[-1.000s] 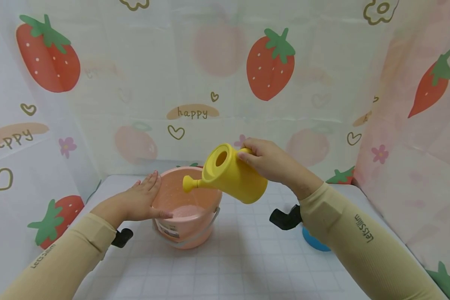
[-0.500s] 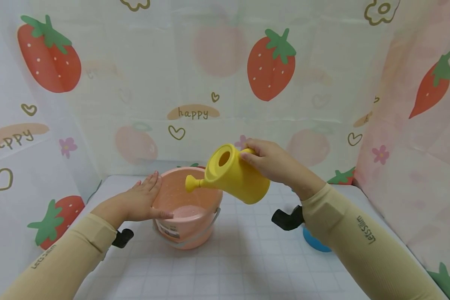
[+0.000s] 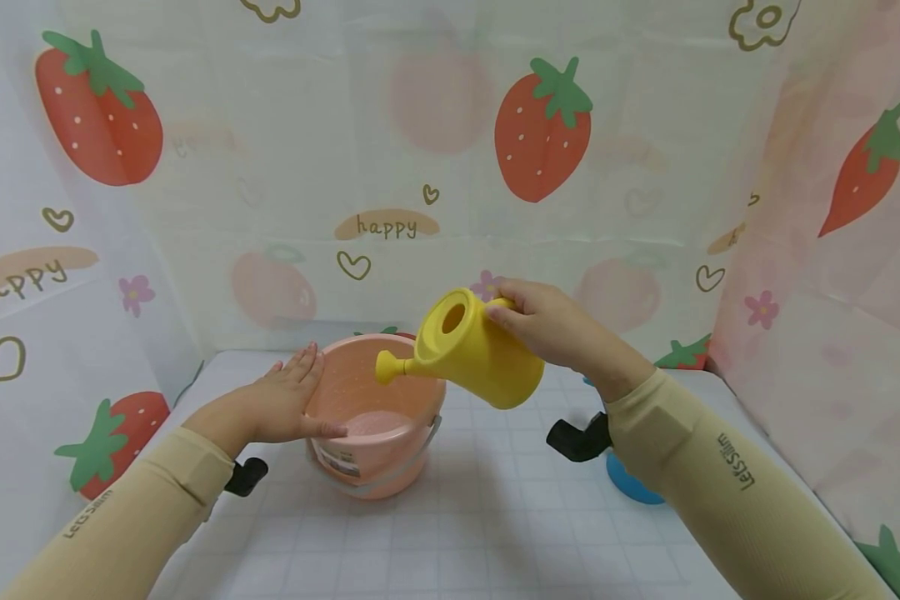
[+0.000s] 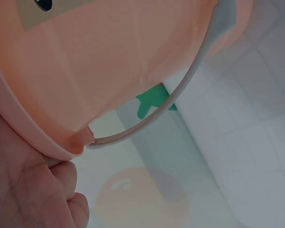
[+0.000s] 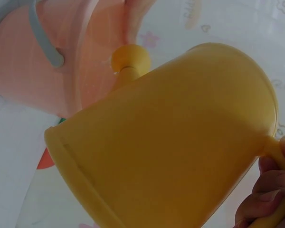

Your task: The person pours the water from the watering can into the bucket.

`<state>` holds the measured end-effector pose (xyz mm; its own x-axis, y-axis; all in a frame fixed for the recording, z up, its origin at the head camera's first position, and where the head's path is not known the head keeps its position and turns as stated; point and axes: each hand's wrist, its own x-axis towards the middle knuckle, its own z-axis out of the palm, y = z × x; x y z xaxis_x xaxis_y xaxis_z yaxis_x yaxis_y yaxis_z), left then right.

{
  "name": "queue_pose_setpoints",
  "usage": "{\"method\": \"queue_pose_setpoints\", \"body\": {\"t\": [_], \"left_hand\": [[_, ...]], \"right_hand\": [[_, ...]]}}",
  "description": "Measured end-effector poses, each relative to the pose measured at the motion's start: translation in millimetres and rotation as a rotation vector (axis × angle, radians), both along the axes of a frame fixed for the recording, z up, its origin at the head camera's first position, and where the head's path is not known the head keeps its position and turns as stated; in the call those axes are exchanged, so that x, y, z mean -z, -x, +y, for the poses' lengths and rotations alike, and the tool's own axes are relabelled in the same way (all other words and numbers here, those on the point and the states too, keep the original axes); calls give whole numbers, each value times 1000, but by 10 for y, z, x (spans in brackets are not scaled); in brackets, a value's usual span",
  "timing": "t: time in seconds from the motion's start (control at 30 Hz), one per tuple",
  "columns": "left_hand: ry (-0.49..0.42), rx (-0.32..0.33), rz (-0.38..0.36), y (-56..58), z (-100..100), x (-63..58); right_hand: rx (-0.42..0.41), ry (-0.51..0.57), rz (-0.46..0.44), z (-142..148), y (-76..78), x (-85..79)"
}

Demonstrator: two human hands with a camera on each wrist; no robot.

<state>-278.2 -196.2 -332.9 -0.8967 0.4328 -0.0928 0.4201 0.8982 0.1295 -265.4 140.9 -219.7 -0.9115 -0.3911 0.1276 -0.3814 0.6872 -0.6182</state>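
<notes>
A yellow watering can (image 3: 491,362) hangs tilted over the right side of a pink bucket (image 3: 382,392), its spout and rose (image 3: 388,367) pointing down and left into the bucket's mouth. My right hand (image 3: 543,323) grips its handle, with the fingers curled round it in the right wrist view. My left hand (image 3: 279,406) rests on the bucket's left rim with its fingers straight and the thumb along the near rim. In the left wrist view the palm lies against the rim of the bucket (image 4: 114,61). Any water in the can is out of sight.
A blue round object (image 3: 633,483) stands on the white gridded table (image 3: 480,533), partly behind my right forearm. The bucket's grey handle (image 3: 390,481) hangs down at the front. Strawberry-printed cloth (image 3: 420,108) closes off the back and both sides.
My right hand and the watering can have drifted slightly to the right, with the rose still over the bucket. The left hand and the bucket stay in place.
</notes>
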Motion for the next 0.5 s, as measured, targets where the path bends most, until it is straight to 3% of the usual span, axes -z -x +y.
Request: {"method": "queue_pose_setpoints", "body": {"t": [0.5], "left_hand": [[-8,9,14,9,-13,17]], "right_hand": [[22,-19,7,16,19,9]]}}
